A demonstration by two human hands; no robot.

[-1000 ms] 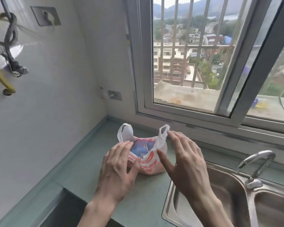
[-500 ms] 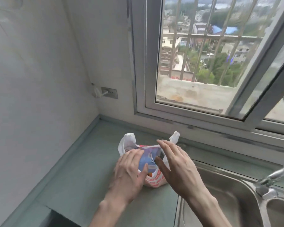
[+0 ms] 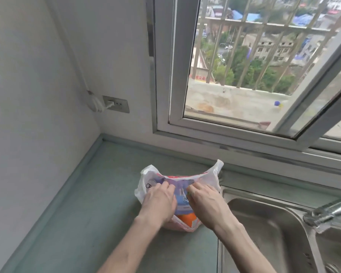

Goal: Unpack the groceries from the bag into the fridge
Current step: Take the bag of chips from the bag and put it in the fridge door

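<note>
White walls (image 3: 28,95); barred window (image 3: 254,66); green counter (image 3: 77,223); steel sink (image 3: 274,233).

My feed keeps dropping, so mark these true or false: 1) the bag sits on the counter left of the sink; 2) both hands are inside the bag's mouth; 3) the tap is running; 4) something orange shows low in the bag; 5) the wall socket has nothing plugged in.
1) True. The plastic bag stands on the green counter, just left of the steel sink.
2) True. The left hand and right hand both reach into its opening, around a blue and purple packet.
3) False. No water shows at the tap.
4) True. An orange item shows below the packet.
5) False. A white plug sits in the wall socket.
</note>
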